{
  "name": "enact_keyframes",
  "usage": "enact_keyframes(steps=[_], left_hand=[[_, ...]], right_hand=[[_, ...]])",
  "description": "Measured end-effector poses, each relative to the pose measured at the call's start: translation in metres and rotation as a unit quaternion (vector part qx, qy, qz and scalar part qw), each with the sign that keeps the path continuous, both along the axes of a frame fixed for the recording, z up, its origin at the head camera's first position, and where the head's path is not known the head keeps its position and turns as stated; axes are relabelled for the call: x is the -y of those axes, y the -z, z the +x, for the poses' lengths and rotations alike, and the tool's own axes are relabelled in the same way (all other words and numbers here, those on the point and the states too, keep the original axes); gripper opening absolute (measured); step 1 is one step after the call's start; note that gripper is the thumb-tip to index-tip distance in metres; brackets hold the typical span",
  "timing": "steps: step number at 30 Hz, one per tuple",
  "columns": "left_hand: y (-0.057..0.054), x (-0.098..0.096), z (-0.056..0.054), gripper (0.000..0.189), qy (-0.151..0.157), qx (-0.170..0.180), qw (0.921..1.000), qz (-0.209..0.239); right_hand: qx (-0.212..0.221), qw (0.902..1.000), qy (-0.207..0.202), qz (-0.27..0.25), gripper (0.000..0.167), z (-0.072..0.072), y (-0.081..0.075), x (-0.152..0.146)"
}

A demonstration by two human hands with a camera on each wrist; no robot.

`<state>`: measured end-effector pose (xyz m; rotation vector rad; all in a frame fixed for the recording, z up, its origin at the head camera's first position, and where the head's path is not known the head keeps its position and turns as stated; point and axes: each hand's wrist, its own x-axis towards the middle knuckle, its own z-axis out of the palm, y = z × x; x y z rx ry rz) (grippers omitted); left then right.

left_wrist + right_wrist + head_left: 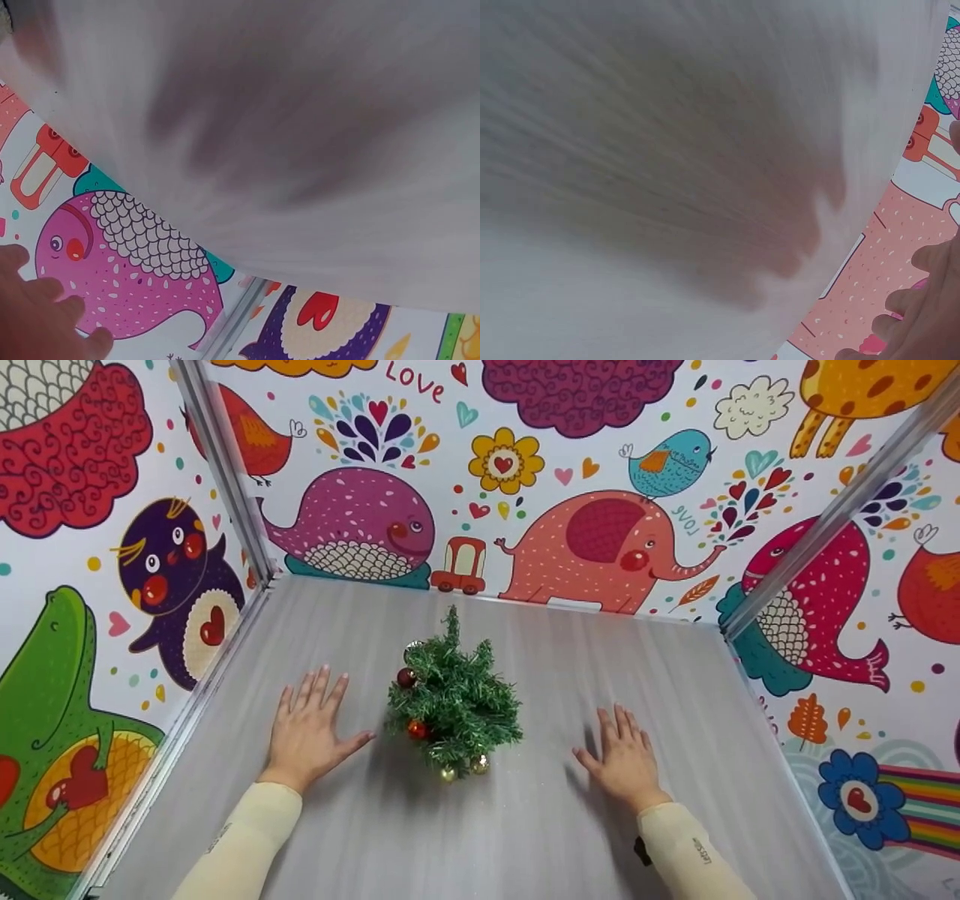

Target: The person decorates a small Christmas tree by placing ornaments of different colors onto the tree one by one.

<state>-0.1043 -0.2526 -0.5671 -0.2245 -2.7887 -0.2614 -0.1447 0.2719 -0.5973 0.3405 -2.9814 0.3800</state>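
A small green artificial Christmas tree stands on the grey table in the head view. Red, dark red and gold ball ornaments hang on its left side and lower edge. To its left is my left hand, palm down with straight, spread fingers, the thumb toward the tree but apart from it. My right hand is on the other side, farther from the tree, also palm down with fingers extended. Neither holds anything. Fingertips of the left hand show in the left wrist view, and those of the right hand in the right wrist view.
The grey wood-grain tabletop is bounded by a back wall and two side walls printed with cartoon animals. Metal corner posts rise where the walls meet. A dark band sits at the right wrist.
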Motion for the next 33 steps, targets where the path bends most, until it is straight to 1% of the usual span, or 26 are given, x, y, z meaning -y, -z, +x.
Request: enact_keyframes(steps=[6, 8, 12, 17, 27, 33], left_hand=[[-0.0014, -0.0022, -0.0023, 0.103, -0.002, -0.003, 1.0, 0.003], [-0.0023, -0.0032, -0.003, 0.103, -0.003, 0.0, 1.0, 0.002], [-0.0046, -0.005, -0.0041, 0.103, -0.003, 0.01, 0.9999, -0.002], [-0.0064, -0.0078, -0.0054, 0.104, 0.0, 0.011, 0.9999, 0.001], [-0.0094, -0.0085, -0.0026, 0.104, -0.001, 0.014, 0.9999, 0.003], [-0.0087, -0.01, -0.001, 0.105, -0.003, 0.016, 0.9999, -0.005]], right_hand=[[0.0, 1.0, -0.001, -0.001, 0.093, -0.0011, 0.0005, -0.0035], [-0.005, 1.0, -0.002, 0.0, 0.093, -0.0017, 0.0005, -0.0039], [0.0, 1.0, -0.005, 0.004, 0.094, -0.0024, 0.0003, -0.0042], [-0.006, 0.9999, -0.006, 0.008, 0.094, -0.0044, -0.0011, -0.0046], [-0.006, 0.9999, -0.004, 0.011, 0.094, -0.0038, -0.0014, -0.0057], [-0.003, 0.9999, 0.001, 0.012, 0.094, -0.0009, -0.0009, -0.0088]])
